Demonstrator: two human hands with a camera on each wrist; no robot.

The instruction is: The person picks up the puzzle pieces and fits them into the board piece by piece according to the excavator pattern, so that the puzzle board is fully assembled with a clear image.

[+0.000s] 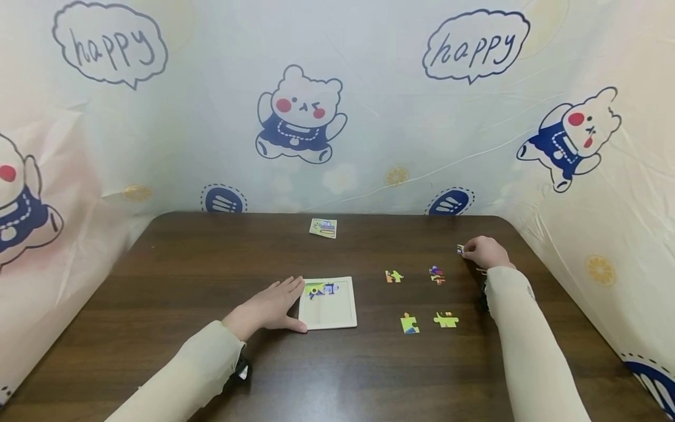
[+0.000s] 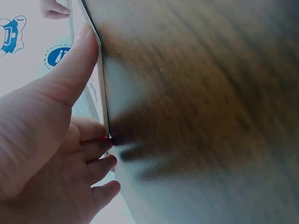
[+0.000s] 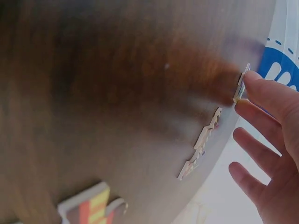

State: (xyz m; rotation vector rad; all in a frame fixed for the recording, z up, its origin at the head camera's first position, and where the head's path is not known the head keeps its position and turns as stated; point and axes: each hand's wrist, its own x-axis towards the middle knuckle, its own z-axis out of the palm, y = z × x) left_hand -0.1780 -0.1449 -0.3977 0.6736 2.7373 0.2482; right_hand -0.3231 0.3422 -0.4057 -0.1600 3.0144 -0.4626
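Observation:
A white puzzle tray [image 1: 329, 313] lies on the brown table, with a few joined puzzle pieces [image 1: 323, 289] along its upper left. My left hand [image 1: 266, 306] rests against the tray's left side, fingers extended at the far corner and thumb at the near one. Over on the right, my right hand [image 1: 489, 253] pinches a small puzzle piece [image 1: 460, 249] between thumb and index finger. In the right wrist view this piece [image 3: 241, 85] is seen edge-on at the fingertips, close to the tabletop, while the other fingers are spread apart from it.
Between tray and right hand lie several loose pieces: an orange-green one [image 1: 394, 276], a purple-and-red one [image 1: 436, 275], a green-and-blue one [image 1: 409, 323] and a yellow-green one [image 1: 446, 320]. A small picture card [image 1: 323, 228] lies near the table's [image 1: 221, 246] back edge, before a printed curtain [image 1: 379, 146].

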